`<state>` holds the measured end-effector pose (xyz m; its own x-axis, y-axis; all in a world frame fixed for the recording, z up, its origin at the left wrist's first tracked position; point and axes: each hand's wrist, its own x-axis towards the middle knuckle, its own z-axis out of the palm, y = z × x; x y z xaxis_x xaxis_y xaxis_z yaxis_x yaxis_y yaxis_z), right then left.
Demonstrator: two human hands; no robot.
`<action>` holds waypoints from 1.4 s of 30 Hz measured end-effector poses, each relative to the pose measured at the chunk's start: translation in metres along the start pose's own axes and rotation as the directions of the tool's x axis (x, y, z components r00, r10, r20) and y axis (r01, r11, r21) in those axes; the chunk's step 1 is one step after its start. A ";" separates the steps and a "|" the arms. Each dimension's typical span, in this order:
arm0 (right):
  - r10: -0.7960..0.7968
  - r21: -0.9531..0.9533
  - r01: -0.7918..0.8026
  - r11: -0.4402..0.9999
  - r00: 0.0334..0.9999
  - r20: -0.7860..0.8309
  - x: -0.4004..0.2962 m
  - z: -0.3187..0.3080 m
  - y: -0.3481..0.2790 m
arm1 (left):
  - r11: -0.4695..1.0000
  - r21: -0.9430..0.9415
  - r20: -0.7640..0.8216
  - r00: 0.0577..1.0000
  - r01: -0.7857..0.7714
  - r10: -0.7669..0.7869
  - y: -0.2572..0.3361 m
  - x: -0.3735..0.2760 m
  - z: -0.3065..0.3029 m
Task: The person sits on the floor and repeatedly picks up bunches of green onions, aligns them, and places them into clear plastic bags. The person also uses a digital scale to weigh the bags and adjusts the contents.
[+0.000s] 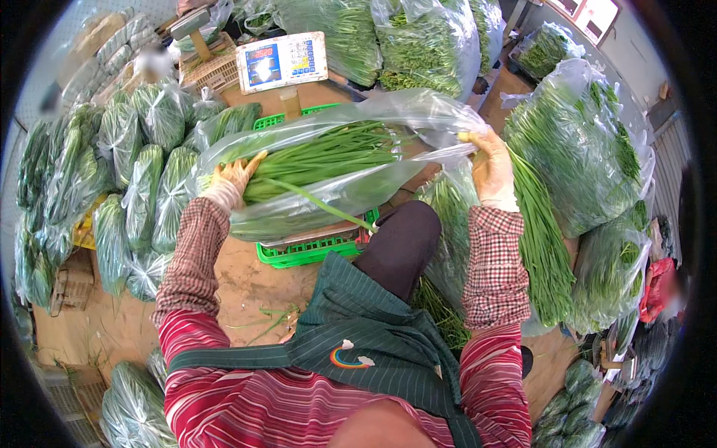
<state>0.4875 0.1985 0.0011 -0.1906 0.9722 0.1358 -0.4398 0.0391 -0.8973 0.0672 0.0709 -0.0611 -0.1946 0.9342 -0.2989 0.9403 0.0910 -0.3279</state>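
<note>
A long clear plastic bag [336, 210] holds a bundle of green leafy stalks [330, 154], possibly garlic chives, above a green plastic crate [307, 256] on a weighing scale. My left hand [235, 176], in a thin glove, lies on the bundle's left end with its fingers spread; its exact grip is unclear. At the bag's right end, my right hand [488, 162] pinches the gathered plastic. One pale stalk sticks out over the near edge toward my knee. The scale's display panel [282, 61] stands behind the bag, lit red.
Filled bags of greens [148, 168] are piled at the left. Large bags of greens stand at the back [425, 50] and right [577, 151]. Loose long stalks [540, 235] lie beside my right forearm. A second scale display [189, 22] rises at the back left. Plastic crates [70, 392] sit lower left.
</note>
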 end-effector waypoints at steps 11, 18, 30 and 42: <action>-0.030 -0.150 0.062 0.987 0.978 0.205 -0.058 0.022 0.023 | 0.763 -0.635 -0.178 0.984 -0.125 0.013 0.050 0.075 -0.015; -0.128 -0.715 0.320 0.622 0.942 0.311 -0.085 -0.049 -0.002 | 0.768 -0.282 -0.442 0.789 -0.574 0.428 0.094 0.040 -0.181; 0.111 -0.935 -0.107 0.339 0.991 -0.074 0.058 -0.334 -0.156 | 0.358 -0.251 -0.234 0.415 -0.899 0.879 0.496 0.238 -0.277; 0.632 -0.995 -0.083 -0.050 0.769 -0.096 0.192 -0.432 -0.013 | 0.364 0.009 -0.196 0.356 -0.931 0.914 0.468 0.148 -0.220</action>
<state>0.8357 0.4839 -0.1421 -0.3399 0.7949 -0.5027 0.9115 0.1467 -0.3842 0.5396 0.3282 -0.0614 0.8449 0.4830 -0.2300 0.5213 -0.8399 0.1510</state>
